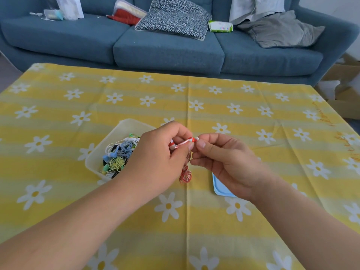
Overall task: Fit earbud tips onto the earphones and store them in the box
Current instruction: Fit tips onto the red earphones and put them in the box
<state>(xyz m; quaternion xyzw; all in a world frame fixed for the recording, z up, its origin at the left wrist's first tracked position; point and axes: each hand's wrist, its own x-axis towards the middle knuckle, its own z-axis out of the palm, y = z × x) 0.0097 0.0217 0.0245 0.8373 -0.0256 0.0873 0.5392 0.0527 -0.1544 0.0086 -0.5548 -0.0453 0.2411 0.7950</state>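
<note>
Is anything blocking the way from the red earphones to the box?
Nothing visible does. The box stands open beside the left hand holding the red earphones; the blue lid lies apart, below the right hand.

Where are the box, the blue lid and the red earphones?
box (pixel 110 138), head view, bare inner wall.
blue lid (pixel 222 189), head view, near corner.
red earphones (pixel 185 175), head view, hanging coiled cable.
</note>
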